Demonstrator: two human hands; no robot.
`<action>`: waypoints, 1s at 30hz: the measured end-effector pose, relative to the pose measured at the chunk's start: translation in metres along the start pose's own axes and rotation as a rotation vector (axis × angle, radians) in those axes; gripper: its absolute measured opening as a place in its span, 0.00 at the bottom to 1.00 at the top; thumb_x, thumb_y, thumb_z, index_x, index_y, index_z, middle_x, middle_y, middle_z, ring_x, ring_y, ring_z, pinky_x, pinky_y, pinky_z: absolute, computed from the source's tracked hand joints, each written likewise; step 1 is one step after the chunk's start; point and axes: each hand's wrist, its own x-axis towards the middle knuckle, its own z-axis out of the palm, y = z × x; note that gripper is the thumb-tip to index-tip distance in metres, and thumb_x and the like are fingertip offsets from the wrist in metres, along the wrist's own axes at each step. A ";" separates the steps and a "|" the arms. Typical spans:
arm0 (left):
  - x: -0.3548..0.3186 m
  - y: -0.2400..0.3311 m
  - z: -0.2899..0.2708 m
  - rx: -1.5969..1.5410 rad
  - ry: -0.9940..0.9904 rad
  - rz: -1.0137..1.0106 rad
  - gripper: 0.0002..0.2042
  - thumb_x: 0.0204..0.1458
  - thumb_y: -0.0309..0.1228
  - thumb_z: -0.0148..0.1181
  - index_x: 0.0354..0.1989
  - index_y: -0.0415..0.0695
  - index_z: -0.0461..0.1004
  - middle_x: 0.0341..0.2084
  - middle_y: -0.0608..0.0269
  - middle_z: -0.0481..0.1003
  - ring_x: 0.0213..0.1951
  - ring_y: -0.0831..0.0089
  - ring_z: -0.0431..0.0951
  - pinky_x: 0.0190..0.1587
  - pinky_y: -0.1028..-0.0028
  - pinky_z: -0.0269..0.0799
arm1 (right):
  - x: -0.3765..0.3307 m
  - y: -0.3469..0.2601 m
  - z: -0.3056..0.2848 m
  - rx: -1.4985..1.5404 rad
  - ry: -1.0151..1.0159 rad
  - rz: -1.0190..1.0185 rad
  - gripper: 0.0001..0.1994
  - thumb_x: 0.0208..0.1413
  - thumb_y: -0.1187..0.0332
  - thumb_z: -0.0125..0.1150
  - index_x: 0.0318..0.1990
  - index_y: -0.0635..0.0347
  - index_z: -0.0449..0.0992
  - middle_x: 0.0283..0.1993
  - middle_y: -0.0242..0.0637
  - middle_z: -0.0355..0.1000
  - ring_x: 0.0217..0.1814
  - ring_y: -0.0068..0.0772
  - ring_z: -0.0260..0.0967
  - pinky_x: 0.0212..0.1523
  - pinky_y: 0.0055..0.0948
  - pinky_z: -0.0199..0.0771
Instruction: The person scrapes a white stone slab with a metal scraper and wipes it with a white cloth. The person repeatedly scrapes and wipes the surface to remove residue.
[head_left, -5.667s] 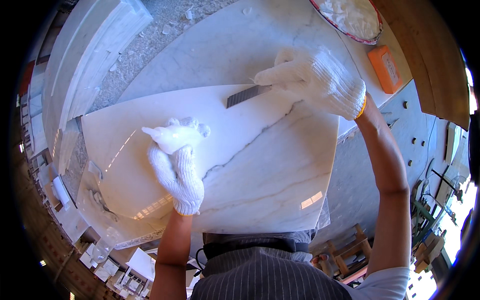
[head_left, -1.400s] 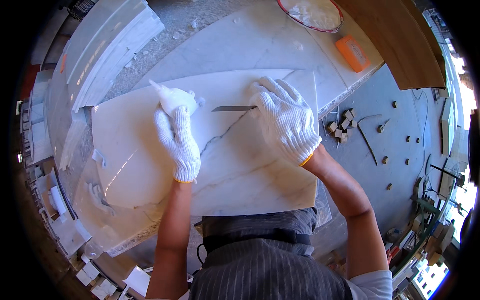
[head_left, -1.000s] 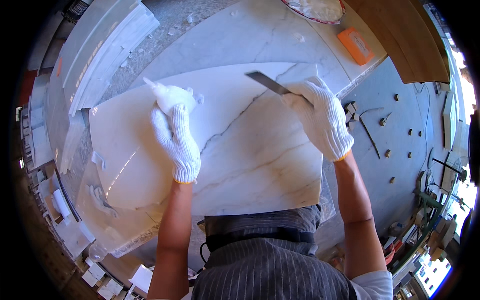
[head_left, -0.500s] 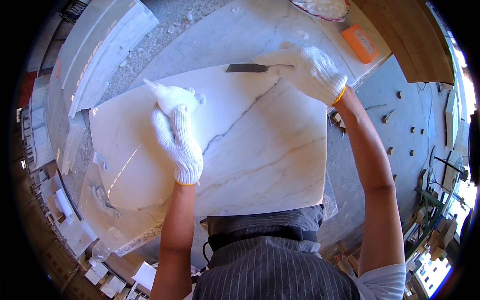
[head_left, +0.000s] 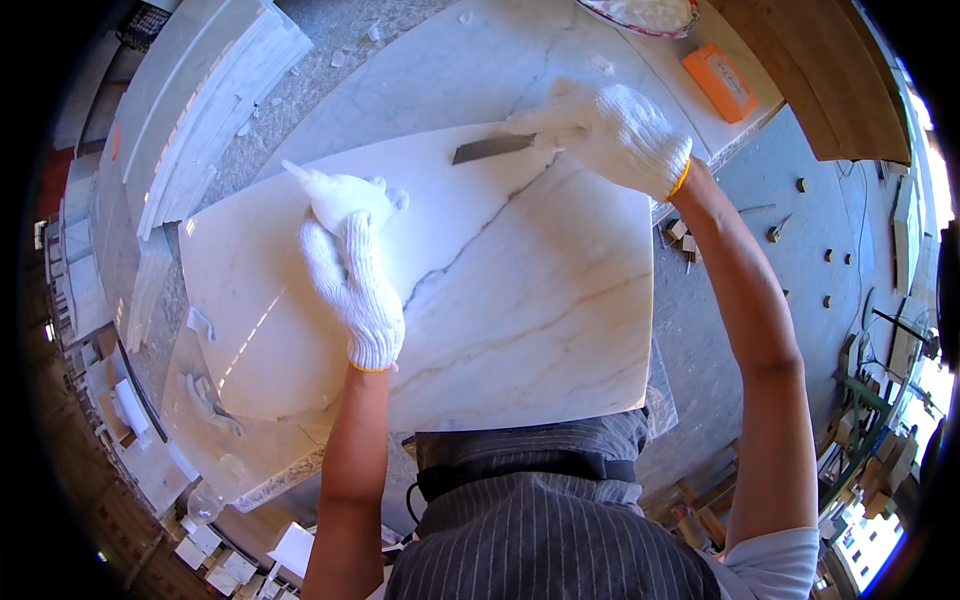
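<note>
A white marble slab [head_left: 530, 340] with grey and tan veins lies in front of me. My left hand [head_left: 362, 295], in a white knit glove, is closed around a white squeeze bottle [head_left: 345, 200] whose pointed nozzle aims to the far left. It is over the left part of the slab. My gloved right hand [head_left: 640, 145] is at the slab's far edge, closed on a scraper [head_left: 492, 149] with a flat grey blade. The blade points left and slants down across that edge; its handle is mostly hidden by the glove. I cannot tell whether the blade touches the stone.
Beyond the slab lies a larger marble surface [head_left: 400, 95], with an orange box [head_left: 720, 82] and a rimmed tray [head_left: 650, 15] at the far right. Stacked stone slabs [head_left: 215, 110] stand at left. A brown board [head_left: 820, 80] leans at far right. Small blocks dot the floor.
The scraper blade has tilted, its left end dropping toward me. My right hand has shifted very slightly. My left hand and the bottle have hardly moved.
</note>
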 end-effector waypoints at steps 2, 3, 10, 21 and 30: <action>0.000 0.000 0.002 -0.015 0.007 0.010 0.16 0.65 0.28 0.50 0.58 0.32 0.62 0.50 0.50 0.71 0.51 0.66 0.72 0.57 0.66 0.67 | 0.003 -0.002 -0.001 -0.021 0.010 0.001 0.15 0.59 0.70 0.57 0.53 0.47 0.81 0.43 0.38 0.74 0.44 0.43 0.72 0.46 0.35 0.72; 0.001 0.000 0.002 -0.023 0.010 0.015 0.16 0.65 0.28 0.50 0.57 0.32 0.62 0.50 0.51 0.71 0.51 0.66 0.72 0.56 0.66 0.67 | 0.001 -0.002 0.000 0.013 -0.010 0.016 0.15 0.59 0.70 0.57 0.53 0.48 0.81 0.44 0.38 0.74 0.44 0.43 0.72 0.47 0.35 0.72; 0.001 -0.003 -0.001 0.003 0.036 0.010 0.17 0.64 0.28 0.54 0.56 0.32 0.62 0.48 0.51 0.72 0.50 0.66 0.74 0.54 0.68 0.70 | -0.021 -0.025 -0.011 0.284 0.097 0.165 0.14 0.60 0.70 0.57 0.52 0.57 0.80 0.38 0.37 0.77 0.37 0.34 0.72 0.42 0.31 0.74; -0.009 0.011 0.011 0.009 0.064 0.021 0.19 0.58 0.19 0.57 0.57 0.34 0.62 0.48 0.51 0.73 0.47 0.67 0.76 0.51 0.69 0.73 | -0.083 -0.067 0.013 0.872 0.469 0.458 0.10 0.64 0.63 0.58 0.42 0.61 0.77 0.28 0.26 0.68 0.27 0.15 0.62 0.29 0.21 0.66; -0.060 0.072 0.030 0.161 -0.621 0.500 0.10 0.54 0.24 0.58 0.43 0.33 0.72 0.50 0.44 0.74 0.54 0.58 0.74 0.62 0.58 0.65 | -0.120 -0.111 0.055 0.885 0.377 0.359 0.26 0.58 0.73 0.63 0.64 0.57 0.67 0.41 0.39 0.78 0.41 0.24 0.73 0.46 0.26 0.73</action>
